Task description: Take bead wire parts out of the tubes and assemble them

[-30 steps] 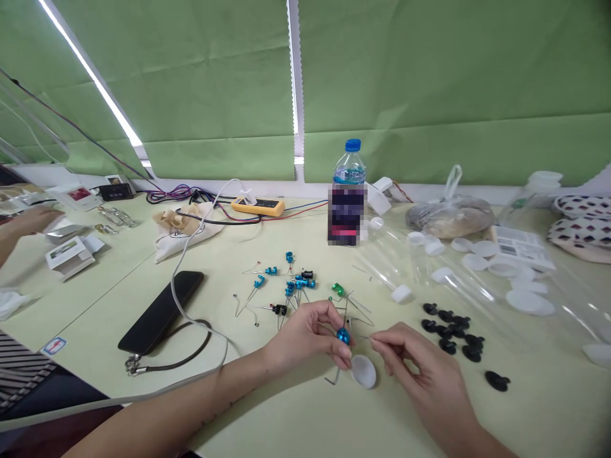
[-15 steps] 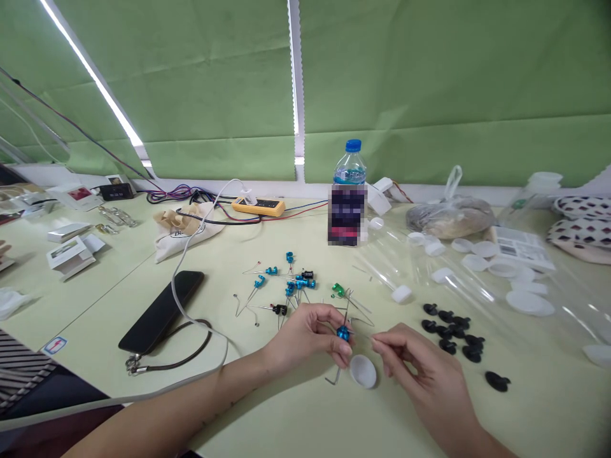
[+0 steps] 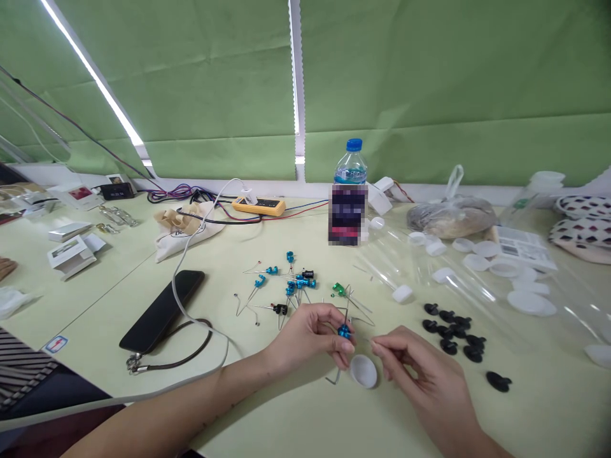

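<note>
My left hand (image 3: 312, 334) pinches a small blue capacitor (image 3: 343, 331) with thin wire leads, just above the pale green table (image 3: 267, 413). My right hand (image 3: 420, 372) is close to its right, thumb and forefinger pressed together near the end of a lead. A white plastic cap (image 3: 363, 371) lies on the table between the two hands. Beyond my left hand is a scatter of several blue and black capacitors (image 3: 296, 283) and a green one (image 3: 338, 289).
A black phone (image 3: 162, 310) with a white cable lies at the left. A water bottle (image 3: 348, 194) stands at the middle back, a yellow device (image 3: 258, 205) behind. Several black rubber pieces (image 3: 453, 334), white caps (image 3: 496, 267) and clear plastic lie at the right.
The blue capacitor has turned a little and risen slightly in my left fingers. Another person's hand at the far left edge has withdrawn from view.
</note>
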`<state>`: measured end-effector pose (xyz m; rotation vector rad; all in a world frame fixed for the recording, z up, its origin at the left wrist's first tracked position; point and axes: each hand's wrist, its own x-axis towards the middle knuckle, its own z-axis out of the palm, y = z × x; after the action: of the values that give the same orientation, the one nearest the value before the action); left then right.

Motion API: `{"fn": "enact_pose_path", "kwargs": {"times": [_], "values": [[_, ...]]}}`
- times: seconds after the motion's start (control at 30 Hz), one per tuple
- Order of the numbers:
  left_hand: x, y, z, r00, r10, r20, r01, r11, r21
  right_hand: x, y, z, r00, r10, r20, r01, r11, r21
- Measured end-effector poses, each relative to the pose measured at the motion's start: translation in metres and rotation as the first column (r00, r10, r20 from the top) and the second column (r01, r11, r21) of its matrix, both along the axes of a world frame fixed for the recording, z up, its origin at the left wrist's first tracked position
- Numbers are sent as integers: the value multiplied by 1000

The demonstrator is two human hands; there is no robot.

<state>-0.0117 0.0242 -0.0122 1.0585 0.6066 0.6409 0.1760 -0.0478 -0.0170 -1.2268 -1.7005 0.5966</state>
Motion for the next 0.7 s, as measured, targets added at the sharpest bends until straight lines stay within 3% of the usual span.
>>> {"fn": "enact_pose_path", "kwargs": {"times": [0.27,0.5,0.7], "values": [[0,0,-1,1000,-19,1,19,1000,-15,0,0,-2,1000,-6,-27,6,1000,-18],[1,0,5,997,-13,-77,14,1000,11,2,-1,-2,999,-5,38,7,999,-40],[-2,-7,-1,988,29,-150,-20,998,64,2,-4,-5,994,24,111,-21,999,-31]]}}
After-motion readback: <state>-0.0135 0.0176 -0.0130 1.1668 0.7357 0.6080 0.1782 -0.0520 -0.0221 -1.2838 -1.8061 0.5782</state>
